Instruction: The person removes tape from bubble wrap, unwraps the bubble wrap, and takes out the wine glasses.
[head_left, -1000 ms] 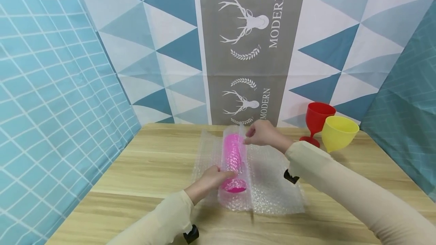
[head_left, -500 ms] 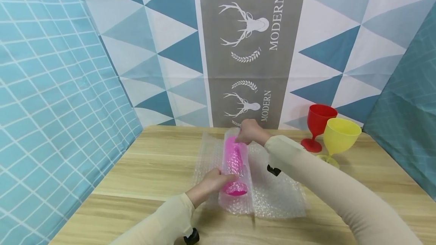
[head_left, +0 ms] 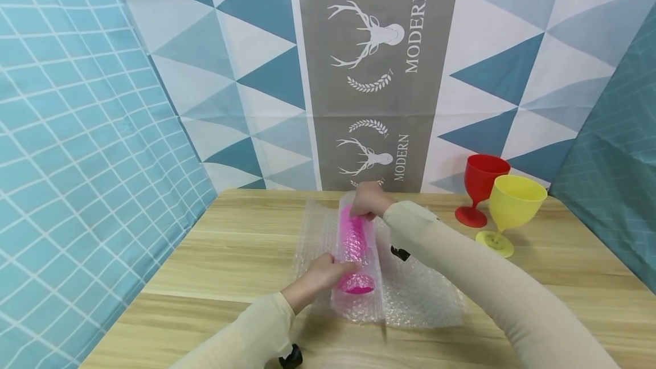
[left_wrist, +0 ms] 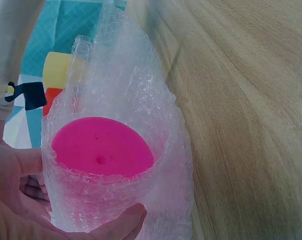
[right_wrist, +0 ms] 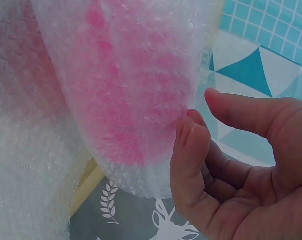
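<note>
A pink goblet lies on its side, rolled in clear bubble wrap that spreads out flat on both sides. Its round foot faces the near end, framed by the wrap. My left hand grips the wrapped goblet near the foot, thumb on top and fingers at its side. At the far, bowl end is my right hand. In the right wrist view that hand has bent fingers touching the wrap over the bowl, with the thumb standing apart from them.
A red goblet and a yellow goblet stand upright at the back right of the wooden table. Patterned cloth hangs behind the table, with blue checked cloth on the left.
My right hand has moved left from the wrap's edge onto the bowl end, its forearm swinging left too. The left hand keeps its grip, almost still.
</note>
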Motion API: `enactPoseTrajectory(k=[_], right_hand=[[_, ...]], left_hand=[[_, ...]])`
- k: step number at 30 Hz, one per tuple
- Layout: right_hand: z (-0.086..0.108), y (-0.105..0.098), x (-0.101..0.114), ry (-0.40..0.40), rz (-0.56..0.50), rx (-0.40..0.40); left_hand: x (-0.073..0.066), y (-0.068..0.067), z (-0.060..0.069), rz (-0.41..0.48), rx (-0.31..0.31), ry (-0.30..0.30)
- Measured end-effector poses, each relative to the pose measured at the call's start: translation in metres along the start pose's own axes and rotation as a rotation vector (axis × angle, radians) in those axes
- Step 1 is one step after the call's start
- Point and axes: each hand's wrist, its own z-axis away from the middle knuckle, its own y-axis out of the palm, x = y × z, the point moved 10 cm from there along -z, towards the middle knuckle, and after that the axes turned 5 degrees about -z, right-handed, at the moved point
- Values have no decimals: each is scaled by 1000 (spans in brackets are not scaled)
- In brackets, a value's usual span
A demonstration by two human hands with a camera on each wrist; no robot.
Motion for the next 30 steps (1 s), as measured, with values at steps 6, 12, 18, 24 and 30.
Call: enactPoseTrajectory(k=[6, 12, 18, 24, 30], right_hand=[[-3, 2, -2, 20, -19, 4], [-4, 4, -2, 31, -32, -7], [-2, 5, 4, 14, 4, -29], [-2, 5, 10, -17, 141, -50], [-1, 6, 11, -23, 115, -44]], left_hand=[[-1, 0, 0, -3, -6, -3], [0, 1, 0, 1, -3, -5], [1, 1, 0, 1, 2, -5], [1, 2, -1, -6, 7, 0], [2, 1, -1, -3, 11, 3]])
